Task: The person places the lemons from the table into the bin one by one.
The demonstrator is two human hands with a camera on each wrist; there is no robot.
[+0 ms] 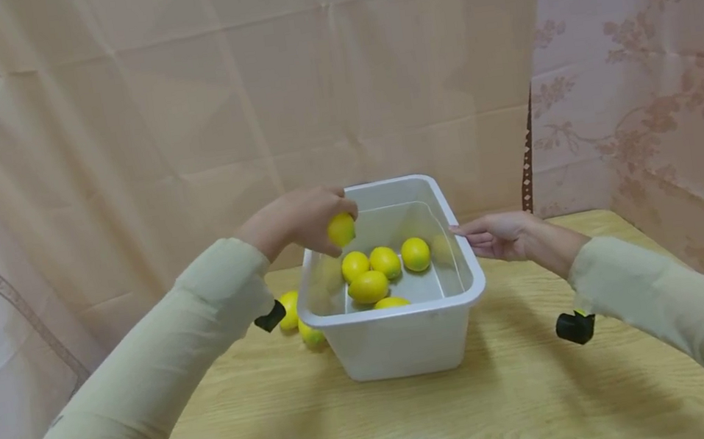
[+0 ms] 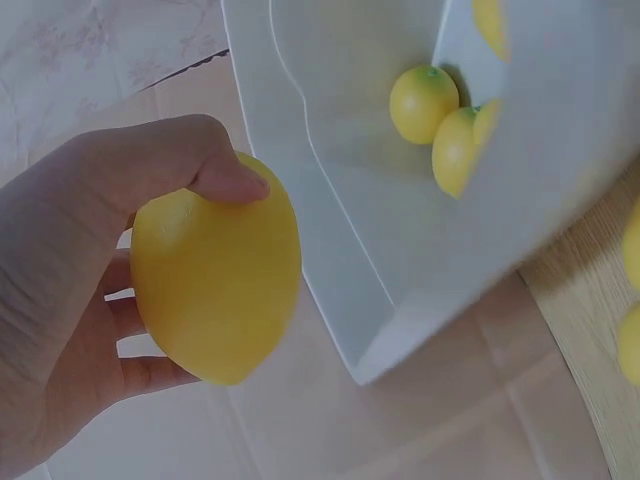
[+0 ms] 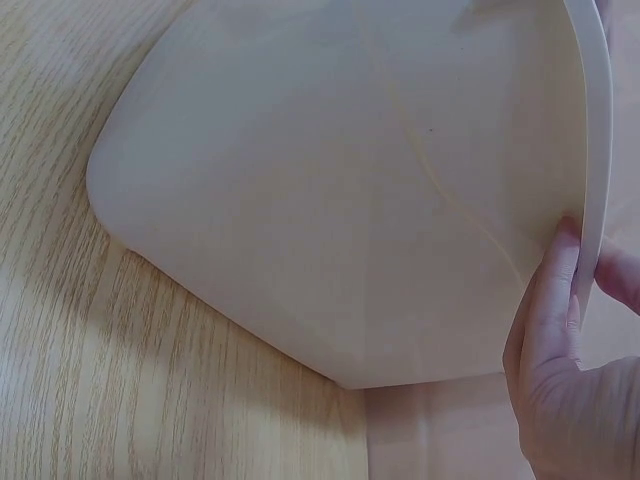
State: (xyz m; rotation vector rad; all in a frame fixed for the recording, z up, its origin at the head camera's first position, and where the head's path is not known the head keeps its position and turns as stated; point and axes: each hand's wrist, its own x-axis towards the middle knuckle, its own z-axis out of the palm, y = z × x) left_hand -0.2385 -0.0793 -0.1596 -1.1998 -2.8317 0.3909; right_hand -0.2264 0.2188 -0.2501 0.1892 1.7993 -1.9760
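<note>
My left hand (image 1: 305, 218) grips a yellow lemon (image 1: 341, 230) above the left side of a white plastic tub (image 1: 402, 343). In the left wrist view the thumb lies over the held lemon (image 2: 215, 285), with the other fingers behind it. Several lemons (image 1: 368, 287) lie on the tub's floor; the front wall partly hides one. At the tub's right side, my right hand (image 1: 504, 236) pinches the rim. Its fingers press the outer wall below the lip in the right wrist view, while the thumb (image 3: 618, 275) reaches to the rim's other side.
Two lemons are visible on the wooden table (image 1: 272, 423) left of the tub, one of them a lemon (image 1: 311, 334) partly behind the tub's corner. A beige curtain (image 1: 179, 123) hangs behind the table, and a flowered cloth (image 1: 654, 76) hangs on the right.
</note>
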